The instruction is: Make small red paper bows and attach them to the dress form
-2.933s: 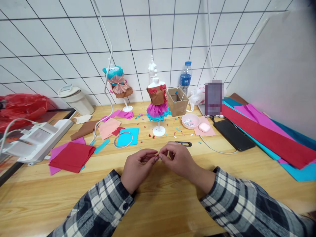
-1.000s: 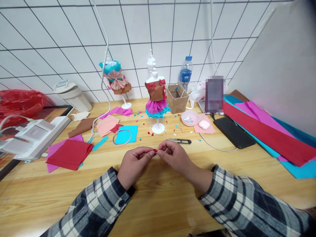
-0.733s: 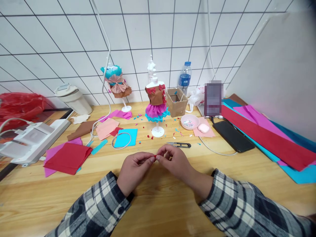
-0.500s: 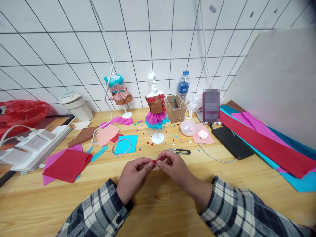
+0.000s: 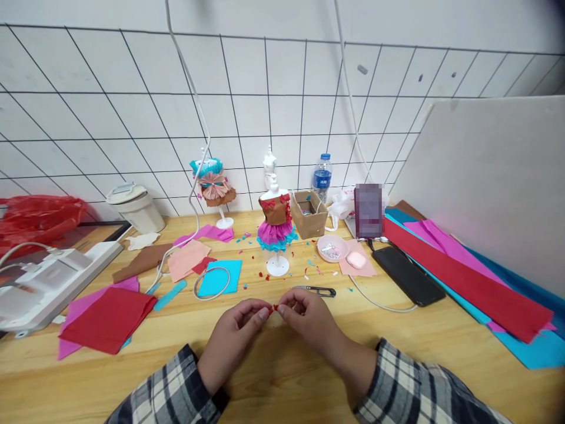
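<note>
I have the left hand and right hand each narrowed to a pinch on a small red paper-like bit, whole or split I can't tell from afar, over the pale wooden bench.

Looks like a little craft corner to me, though whether it's in a home or a studio I can't tell; there's a wooden table along a white tiled wall, with mini dress forms in colourful outfits; then coloured sheets, snips, loose scraps and a bowl of small bits, so yeah, handiwork. Pretty informal setup too; a phone, a power strip, a drink bottle and a lidded cup share the space.
</note>
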A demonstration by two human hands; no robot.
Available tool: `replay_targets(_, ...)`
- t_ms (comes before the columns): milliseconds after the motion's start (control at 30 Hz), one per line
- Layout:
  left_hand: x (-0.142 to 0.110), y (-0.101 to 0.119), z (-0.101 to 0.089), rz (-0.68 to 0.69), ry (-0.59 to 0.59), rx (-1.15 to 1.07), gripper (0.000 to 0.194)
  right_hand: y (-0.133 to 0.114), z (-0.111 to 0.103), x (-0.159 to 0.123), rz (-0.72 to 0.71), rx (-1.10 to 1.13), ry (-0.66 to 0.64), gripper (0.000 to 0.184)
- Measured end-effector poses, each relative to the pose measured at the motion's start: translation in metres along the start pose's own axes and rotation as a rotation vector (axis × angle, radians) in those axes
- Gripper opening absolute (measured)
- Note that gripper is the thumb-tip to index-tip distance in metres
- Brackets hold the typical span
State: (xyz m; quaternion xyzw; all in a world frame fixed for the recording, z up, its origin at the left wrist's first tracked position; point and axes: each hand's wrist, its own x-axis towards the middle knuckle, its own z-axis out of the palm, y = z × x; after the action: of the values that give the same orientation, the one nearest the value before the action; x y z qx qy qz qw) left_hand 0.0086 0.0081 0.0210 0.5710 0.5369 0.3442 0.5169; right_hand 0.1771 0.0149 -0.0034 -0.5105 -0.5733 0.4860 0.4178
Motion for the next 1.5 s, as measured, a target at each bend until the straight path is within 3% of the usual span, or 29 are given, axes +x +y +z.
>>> replay_targets(133,0.0,-0.002,-0.001,-0.063,-0.066,-0.048,0.035,0.001,-0.003,-0.002,-0.091,-0.079,0.024,0.008)
replay_targets(333,-0.001,-0.008,-0.005,-0.153,-0.118,-0.269,0.041,-0.006,-0.016,-0.011,-0.625,-0.604,0.018,0.012)
replay_targets(433,-0.001,-0.011,-0.006,-0.191,-0.16,-0.384,0.033,-0.01,-0.023,-0.013,-0.83,-0.861,-0.008,0.015)
replay_targets(633,0.0,-0.016,-0.005,-0.212,-0.146,-0.439,0.024,-0.013,-0.024,-0.011,-1.121,-1.034,0.054,0.013)
replay_targets(767,0.0,-0.017,-0.005,-0.193,-0.137,-0.417,0.025,-0.013,-0.023,-0.013,-1.106,-1.028,0.015,0.012)
replay_targets(833,0.001,-0.016,-0.006,-0.173,-0.113,-0.394,0.025,-0.013,-0.022,-0.014,-1.039,-0.917,-0.031,0.011)
replay_targets(1000,0.001,-0.01,-0.007,0.062,-0.112,0.002,0.02,-0.007,-0.019,-0.01,-0.549,-0.404,-0.048,0.02)
replay_targets(1067,0.001,-0.01,-0.006,0.16,-0.119,0.135,0.019,-0.004,-0.018,-0.005,-0.434,-0.297,-0.071,0.016)
replay_targets(1200,0.0,-0.013,-0.006,0.21,-0.131,0.22,0.019,-0.001,-0.018,0.001,-0.382,-0.279,-0.14,0.006)
replay_targets(1367,0.001,-0.015,-0.007,0.215,-0.139,0.247,0.017,0.001,-0.019,0.002,-0.346,-0.275,-0.201,0.015)
replay_targets(1500,0.002,-0.016,-0.007,0.207,-0.139,0.253,0.017,0.001,-0.019,0.005,-0.342,-0.248,-0.245,0.008)
